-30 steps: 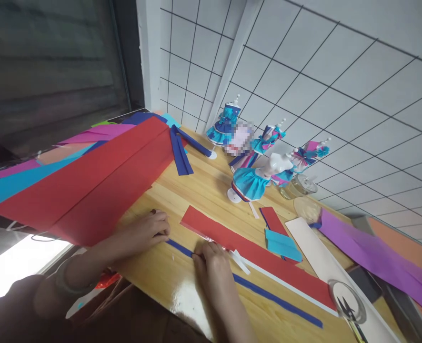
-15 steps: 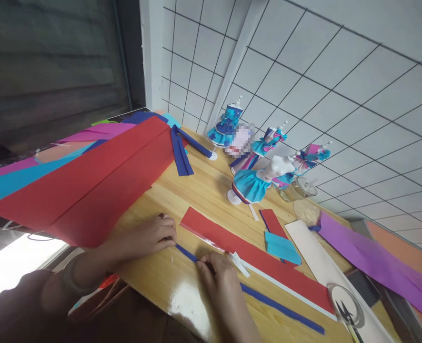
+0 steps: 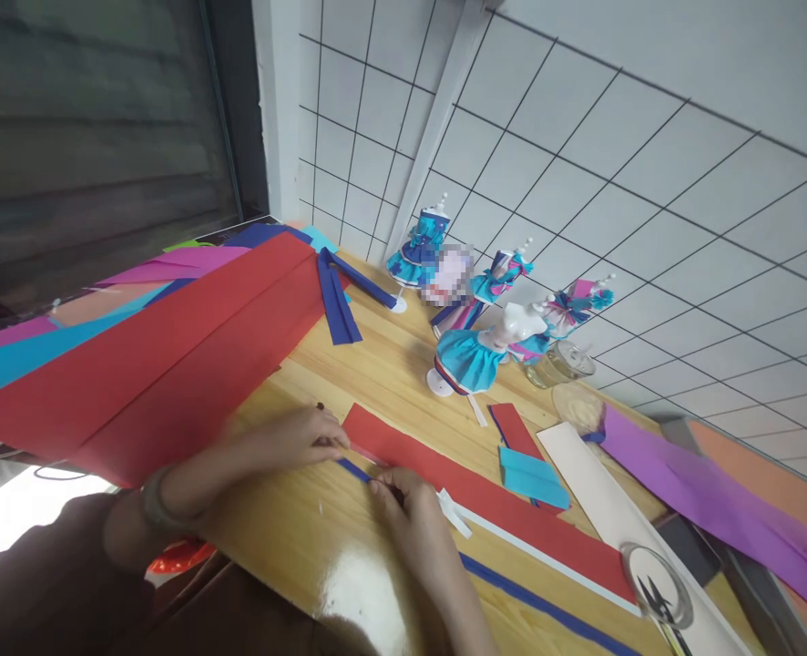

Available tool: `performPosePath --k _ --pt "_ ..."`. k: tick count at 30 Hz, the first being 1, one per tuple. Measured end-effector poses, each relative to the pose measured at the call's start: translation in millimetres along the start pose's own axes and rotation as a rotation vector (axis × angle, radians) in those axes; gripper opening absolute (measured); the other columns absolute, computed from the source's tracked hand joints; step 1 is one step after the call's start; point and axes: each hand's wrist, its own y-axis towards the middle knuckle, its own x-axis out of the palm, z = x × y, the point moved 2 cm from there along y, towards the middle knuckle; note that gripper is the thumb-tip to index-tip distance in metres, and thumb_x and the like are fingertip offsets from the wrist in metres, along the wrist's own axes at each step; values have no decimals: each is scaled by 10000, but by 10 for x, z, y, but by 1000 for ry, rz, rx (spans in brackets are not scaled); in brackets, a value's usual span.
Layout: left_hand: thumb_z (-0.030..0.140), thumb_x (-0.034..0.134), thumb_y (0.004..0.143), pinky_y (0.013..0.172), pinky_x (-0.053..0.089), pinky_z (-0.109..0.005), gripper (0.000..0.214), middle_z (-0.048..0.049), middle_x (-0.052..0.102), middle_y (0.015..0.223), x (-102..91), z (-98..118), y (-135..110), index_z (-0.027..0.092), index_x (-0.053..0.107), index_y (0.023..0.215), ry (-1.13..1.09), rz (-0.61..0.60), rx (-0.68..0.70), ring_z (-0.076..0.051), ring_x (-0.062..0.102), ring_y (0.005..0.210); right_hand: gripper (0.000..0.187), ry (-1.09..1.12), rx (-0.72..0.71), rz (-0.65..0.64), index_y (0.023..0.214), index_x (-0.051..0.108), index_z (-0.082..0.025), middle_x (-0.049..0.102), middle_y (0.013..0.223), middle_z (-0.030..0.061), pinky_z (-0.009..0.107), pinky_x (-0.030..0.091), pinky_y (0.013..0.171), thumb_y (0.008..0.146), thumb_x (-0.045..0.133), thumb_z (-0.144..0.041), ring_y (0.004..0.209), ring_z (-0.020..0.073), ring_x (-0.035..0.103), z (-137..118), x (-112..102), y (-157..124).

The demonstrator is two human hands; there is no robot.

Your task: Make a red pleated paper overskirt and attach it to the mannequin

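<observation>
My left hand [image 3: 308, 437] pinches one end of a narrow dark-blue strip [image 3: 353, 469], which looks like folded crepe paper. My right hand [image 3: 410, 517] grips the same strip a short way along, thumb and fingers pressed together. Past the right hand the strip lies along the table toward the lower right. Just beyond both hands is a long red paper strip [image 3: 499, 497] with a white near edge. A small folded white piece [image 3: 454, 514] lies on that edge, close to my right hand.
Large red sheets [image 3: 171, 337] cover the table's left side. Several small dress forms in paper dresses, one turquoise [image 3: 470, 358], stand at the back near a glass jar [image 3: 560, 364]. At right are a cream strip [image 3: 595, 469], purple paper [image 3: 704, 501] and a round dish with scissors [image 3: 656, 588].
Both hands have moved slightly away from me, bringing the left fingertips nearer the red strip's end. The blue strip's tail has slid rightward. The view has shifted a little.
</observation>
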Motion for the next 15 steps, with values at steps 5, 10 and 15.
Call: performPosePath --k 5,10,15 --pt "322 592 755 689 454 -244 277 2 644 795 -48 -219 51 175 641 985 -270 31 -164 -128 594 729 269 45 36 9 674 611 -172 603 656 15 240 360 562 863 483 -314 625 155 532 74 -25 10" --pt "309 626 705 671 463 -254 293 7 601 756 -4 -244 81 152 613 953 -416 95 -255 -124 571 712 266 97 65 17 727 639 -158 629 708 33 247 383 596 860 484 -330 669 169 548 107 -41 28" --pt "317 590 747 686 464 -273 329 -6 615 770 -27 -300 61 158 601 1034 -361 147 -258 -132 558 719 296 129 76 24 708 635 -158 637 718 43 251 400 601 866 484 -358 681 179 564 152 -71 36"
